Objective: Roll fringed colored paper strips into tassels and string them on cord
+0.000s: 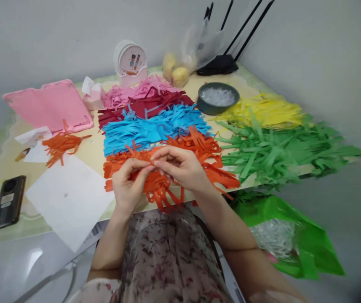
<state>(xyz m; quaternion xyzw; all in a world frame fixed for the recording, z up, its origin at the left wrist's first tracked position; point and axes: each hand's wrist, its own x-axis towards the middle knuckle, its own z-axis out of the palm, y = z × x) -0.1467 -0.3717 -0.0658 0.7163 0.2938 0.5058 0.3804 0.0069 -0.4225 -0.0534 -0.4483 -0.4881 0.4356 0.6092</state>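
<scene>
My left hand (129,181) and my right hand (182,166) meet above the table's front edge, thumbs and fingertips pinched together. Between them is a piece of orange fringed paper (159,187), its cut strips hanging below my fingers. The exact pinched spot is mostly covered by the fingertips. More orange fringed paper (207,145) lies under and behind my hands. Beyond it are layers of blue fringed paper (155,128), dark red fringed paper (148,107) and pink fringed paper (148,88). A separate orange paper tassel (62,145) rests at the left.
Green fringe (281,147) and yellow fringe (265,111) lie right, near a dark bowl (203,105) of clear bits. White paper (69,198), a phone (9,202) and a pink case (49,105) are left. A router (218,65) stands behind; a green bag (322,252) sits below.
</scene>
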